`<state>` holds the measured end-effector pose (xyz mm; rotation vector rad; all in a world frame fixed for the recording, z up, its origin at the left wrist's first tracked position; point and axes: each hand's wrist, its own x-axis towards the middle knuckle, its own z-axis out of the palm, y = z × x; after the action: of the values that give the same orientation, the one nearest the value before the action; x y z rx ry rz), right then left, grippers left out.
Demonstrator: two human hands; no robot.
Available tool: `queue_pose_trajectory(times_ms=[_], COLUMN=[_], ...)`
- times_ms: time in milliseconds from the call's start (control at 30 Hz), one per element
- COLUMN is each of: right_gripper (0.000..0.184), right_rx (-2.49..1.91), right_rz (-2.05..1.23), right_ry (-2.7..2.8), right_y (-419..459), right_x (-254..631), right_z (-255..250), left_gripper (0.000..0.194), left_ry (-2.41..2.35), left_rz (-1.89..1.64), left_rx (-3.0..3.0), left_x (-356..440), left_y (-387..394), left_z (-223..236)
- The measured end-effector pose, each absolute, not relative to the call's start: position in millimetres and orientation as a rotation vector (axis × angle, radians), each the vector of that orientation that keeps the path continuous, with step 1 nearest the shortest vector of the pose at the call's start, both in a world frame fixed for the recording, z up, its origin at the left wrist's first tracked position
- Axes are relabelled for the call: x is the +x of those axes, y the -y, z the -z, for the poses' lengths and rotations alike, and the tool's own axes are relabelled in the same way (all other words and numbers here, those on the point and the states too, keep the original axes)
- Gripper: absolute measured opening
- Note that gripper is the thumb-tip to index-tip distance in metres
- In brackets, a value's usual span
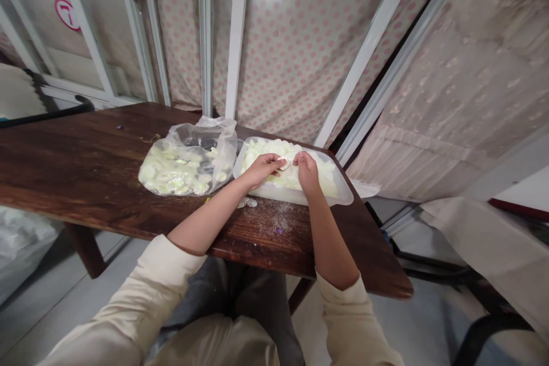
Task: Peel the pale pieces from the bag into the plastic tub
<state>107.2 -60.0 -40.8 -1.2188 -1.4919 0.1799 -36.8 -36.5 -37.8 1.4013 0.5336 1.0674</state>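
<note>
A translucent plastic tray (343, 197) full of pale, whitish-green pieces lies on the dark wooden table (77, 166). Both my hands are over the tray. My left hand (262, 167) is closed in a pinch on a small white piece (282, 163). My right hand (306, 170) is curled with its fingertips meeting the same piece. To the left of the tray lies a clear plastic bag (189, 160) holding pale green pieces.
White crumbs (247, 202) and powder are scattered on the table in front of the tray. The table's front edge runs close to my lap. Behind the table are white window frames and a dotted curtain (295, 51). A covered object (21, 240) stands at lower left.
</note>
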Motion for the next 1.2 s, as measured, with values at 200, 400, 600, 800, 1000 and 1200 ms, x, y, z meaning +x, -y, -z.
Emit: queue_pose_trajectory(times_ms=[200,400,600,800,1000,1200], right_gripper=[0.028,0.029,0.028,0.026,0.028,0.028], right_rx=[-1.18,-1.157,-1.292,-1.346,-1.396,-1.374], right_rz=[-0.269,-0.338,-0.087,0.07,0.128,0.056], right_ry=[1.69,1.719,1.791,1.77,1.519,1.501], right_y=[65.9,63.2,64.5,65.1,64.5,65.6], right_x=[102.7,105.2,102.1,100.6,104.5,104.2], right_z=[36.8,38.9,38.4,38.2,39.0,38.6], left_gripper=[0.029,0.027,0.021,0.023,0.026,0.027], left_ry=[-0.465,-0.478,-0.505,-0.55,-0.549,-0.517], left_rz=[-1.055,-0.996,-0.938,-0.934,-1.022,-1.03], left_rx=[1.422,1.444,1.471,1.456,1.419,1.441], left_x=[-37.5,-37.6,-37.1,-36.8,-36.8,-37.8], left_y=[34.2,33.1,34.6,36.7,34.1,31.5], left_z=[41.2,42.6,42.2,41.1,40.7,42.8])
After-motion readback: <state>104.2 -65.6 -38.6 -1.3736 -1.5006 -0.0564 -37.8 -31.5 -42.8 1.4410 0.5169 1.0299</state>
